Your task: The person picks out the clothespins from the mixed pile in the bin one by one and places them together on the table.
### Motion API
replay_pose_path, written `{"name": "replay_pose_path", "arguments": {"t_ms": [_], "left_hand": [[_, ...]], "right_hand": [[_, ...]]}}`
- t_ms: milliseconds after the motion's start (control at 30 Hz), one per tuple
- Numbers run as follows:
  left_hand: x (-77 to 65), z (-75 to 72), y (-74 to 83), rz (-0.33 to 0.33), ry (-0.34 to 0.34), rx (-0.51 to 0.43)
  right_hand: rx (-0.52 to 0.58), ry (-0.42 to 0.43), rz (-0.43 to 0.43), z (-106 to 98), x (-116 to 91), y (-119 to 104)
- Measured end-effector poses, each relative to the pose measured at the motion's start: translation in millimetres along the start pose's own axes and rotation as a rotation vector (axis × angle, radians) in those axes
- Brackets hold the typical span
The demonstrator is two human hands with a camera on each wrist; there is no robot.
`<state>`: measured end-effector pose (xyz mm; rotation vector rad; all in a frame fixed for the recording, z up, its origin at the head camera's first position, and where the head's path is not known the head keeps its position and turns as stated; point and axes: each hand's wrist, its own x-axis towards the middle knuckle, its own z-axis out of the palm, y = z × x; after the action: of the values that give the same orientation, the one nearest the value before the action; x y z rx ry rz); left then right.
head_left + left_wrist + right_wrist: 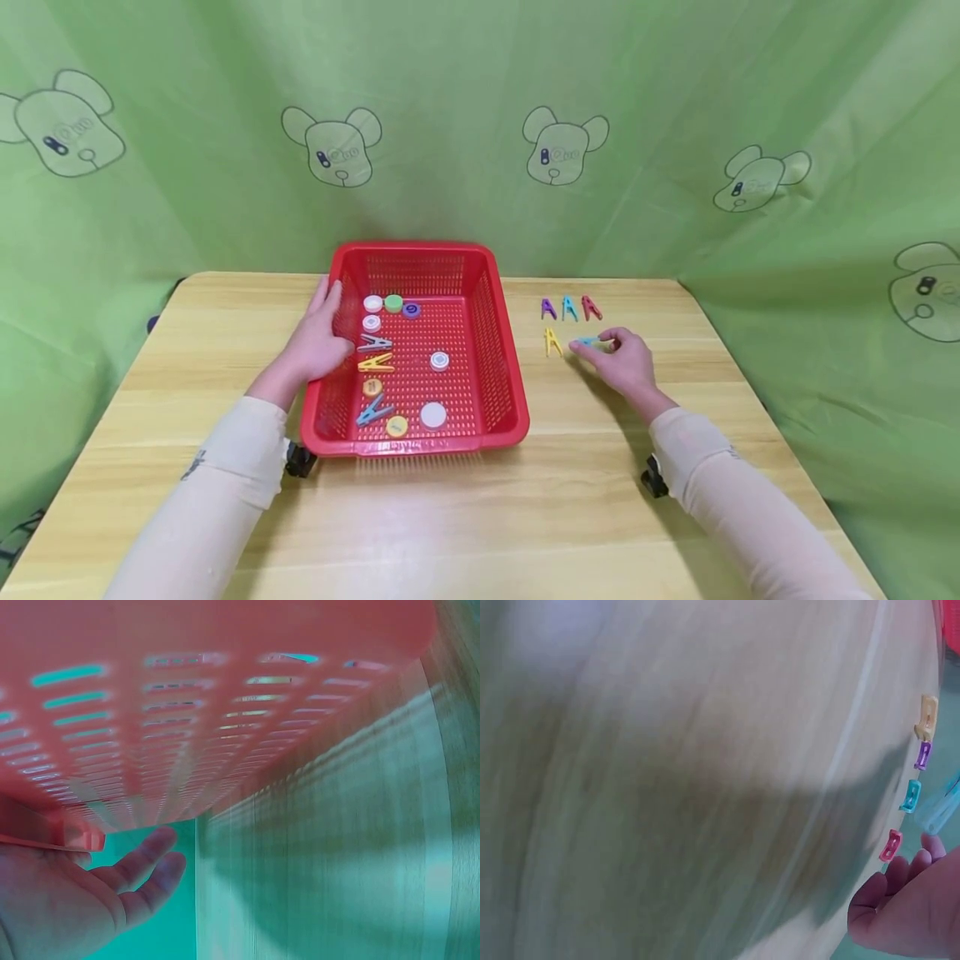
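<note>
A red plastic basket (pixel 513 392) stands on the table, with my left hand (pixel 318 342) resting over its left rim. The left thumb lies on the inner side; the other fingers reach forward fairly straight, some showing outside the wall in the left wrist view. My right hand (pixel 621 362) pinches a light blue clothespin (pixel 587 341) between thumb and fingers. Left of it lies a yellow clothespin (pixel 552 342). Behind these lie a purple clothespin (pixel 548 309), a blue clothespin (pixel 570 308) and a red clothespin (pixel 591 307) in a row.
In the basket lie a grey-blue clothespin (pixel 374 342), a yellow clothespin (pixel 376 362), a blue clothespin (pixel 374 410) and several round caps, among them a large white cap (pixel 433 415) and a green cap (pixel 393 303). A green curtain (pixel 450 200) hangs behind the wooden table (pixel 555 517).
</note>
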<state>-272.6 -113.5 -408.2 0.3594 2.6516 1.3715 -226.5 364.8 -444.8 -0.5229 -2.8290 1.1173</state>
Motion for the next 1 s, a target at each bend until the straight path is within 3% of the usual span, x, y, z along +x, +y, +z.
{"name": "replay_pose_path", "arguments": {"t_ms": [333,667,1000], "left_hand": [[1.2,1.6,-2.3,0.012,-0.003,0.034],[-2.1,-2.4,-1.8,0.005,-0.004,0.028],[-1.8,-1.4,0.4,0.030,-0.006,0.048]], "right_hand": [[-0.080,0.023,0.017,6,6,3],[-0.182,0.037,0.122,16,14,-5],[-0.240,0.064,0.156,22,19,-1]]}}
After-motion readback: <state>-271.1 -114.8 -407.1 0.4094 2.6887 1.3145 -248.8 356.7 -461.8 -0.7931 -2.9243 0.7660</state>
